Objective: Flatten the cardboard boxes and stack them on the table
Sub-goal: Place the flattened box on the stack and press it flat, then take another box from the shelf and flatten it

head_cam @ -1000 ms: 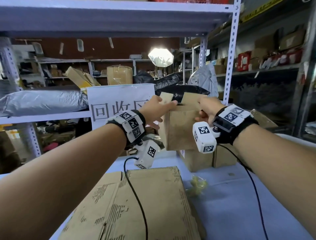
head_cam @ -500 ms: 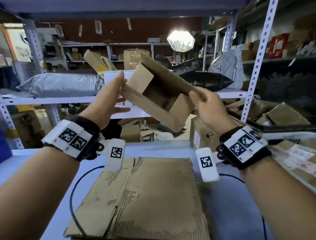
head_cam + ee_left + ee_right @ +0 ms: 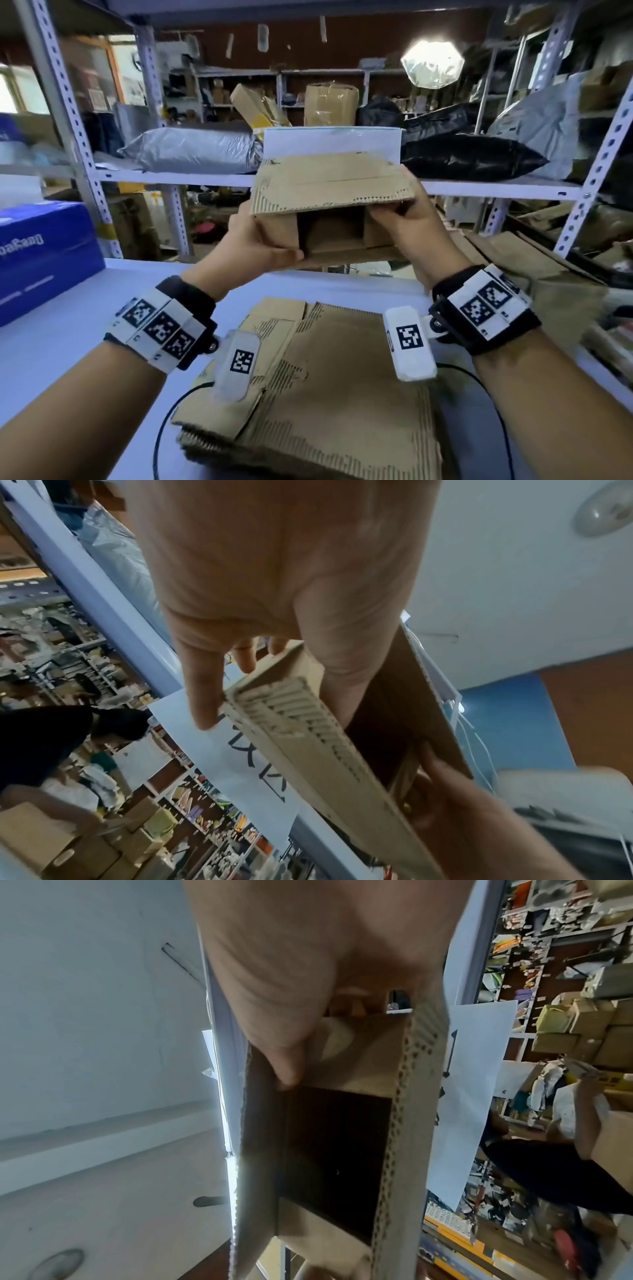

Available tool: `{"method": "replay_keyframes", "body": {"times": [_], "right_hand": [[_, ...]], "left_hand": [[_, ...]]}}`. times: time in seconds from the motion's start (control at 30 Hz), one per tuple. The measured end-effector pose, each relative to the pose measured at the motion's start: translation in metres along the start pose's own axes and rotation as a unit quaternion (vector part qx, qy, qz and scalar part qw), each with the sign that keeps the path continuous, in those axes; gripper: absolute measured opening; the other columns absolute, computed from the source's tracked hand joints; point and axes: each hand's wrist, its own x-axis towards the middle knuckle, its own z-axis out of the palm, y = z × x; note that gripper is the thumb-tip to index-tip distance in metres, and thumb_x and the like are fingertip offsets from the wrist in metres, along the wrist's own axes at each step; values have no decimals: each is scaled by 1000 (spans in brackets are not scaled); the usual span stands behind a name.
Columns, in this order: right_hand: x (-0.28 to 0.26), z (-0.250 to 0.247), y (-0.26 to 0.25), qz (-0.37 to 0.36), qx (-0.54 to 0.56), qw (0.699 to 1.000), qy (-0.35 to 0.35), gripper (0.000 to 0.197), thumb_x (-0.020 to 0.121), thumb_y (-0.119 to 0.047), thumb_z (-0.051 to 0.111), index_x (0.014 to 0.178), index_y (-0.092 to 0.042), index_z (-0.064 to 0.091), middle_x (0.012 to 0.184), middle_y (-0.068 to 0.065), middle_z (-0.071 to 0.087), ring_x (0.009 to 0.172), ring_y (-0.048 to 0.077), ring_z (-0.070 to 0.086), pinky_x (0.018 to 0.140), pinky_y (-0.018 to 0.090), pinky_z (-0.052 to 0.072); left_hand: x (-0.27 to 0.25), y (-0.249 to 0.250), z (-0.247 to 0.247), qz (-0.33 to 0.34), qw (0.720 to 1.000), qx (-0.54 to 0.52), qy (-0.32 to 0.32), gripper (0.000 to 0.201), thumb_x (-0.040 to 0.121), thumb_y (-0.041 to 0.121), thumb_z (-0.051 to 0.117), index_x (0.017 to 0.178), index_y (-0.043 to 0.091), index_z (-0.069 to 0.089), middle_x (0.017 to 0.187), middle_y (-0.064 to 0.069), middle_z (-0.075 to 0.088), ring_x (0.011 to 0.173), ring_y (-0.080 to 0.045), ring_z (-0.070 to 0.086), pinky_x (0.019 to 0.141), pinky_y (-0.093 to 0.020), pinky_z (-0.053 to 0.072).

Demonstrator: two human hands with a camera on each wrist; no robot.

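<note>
I hold a small brown cardboard box (image 3: 329, 192) in the air above the table, its open end facing me and its flaps spread. My left hand (image 3: 263, 243) grips its left side, thumb along the lower edge. My right hand (image 3: 400, 226) grips the right side, thumb on the inner flap. In the left wrist view the box (image 3: 308, 739) shows a torn corrugated edge pinched by my left hand (image 3: 240, 680). The right wrist view looks into the dark inside of the box (image 3: 335, 1150), held by my right hand (image 3: 291, 1053). A stack of flattened cardboard (image 3: 325, 394) lies on the white table (image 3: 85, 342) below.
A blue box (image 3: 41, 253) stands at the table's left. Metal shelving (image 3: 164, 176) behind holds grey and black bags, a white sign (image 3: 332, 142) and cartons. More cardboard (image 3: 565, 305) lies at the right. Another person (image 3: 51, 739) handles boxes in the background.
Both hands have turned the box from tilted to level with its open end toward me, and brought it lower and nearer, over the flattened stack.
</note>
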Motion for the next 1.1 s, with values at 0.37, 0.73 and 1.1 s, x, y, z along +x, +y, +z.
{"method": "replay_keyframes", "body": {"times": [0.37,0.73,1.1], "right_hand": [[-42,14,17,-51,-133,984,103,97,71,-9,87,146,-25,27,136,-12,50,124,-9,47,105,13,37],[-64,11,2,17,-261,958,116,91,55,-42,70,135,-58,29,103,-35,62,96,-2,63,83,35,55],[-136,-10,-18,-33,-100,994,12,83,84,16,55,143,-42,45,136,-30,55,130,-5,49,99,18,48]], "left_hand": [[14,0,7,93,996,-9,13,125,53,78,74,150,27,15,117,28,57,101,10,58,86,-12,43],[-30,-8,-12,78,985,-137,-74,71,70,28,74,128,57,46,118,10,60,102,-15,65,93,-43,59],[-105,-13,-12,60,973,-208,-81,76,72,7,55,137,46,50,111,15,67,93,-12,65,94,-47,54]]}}
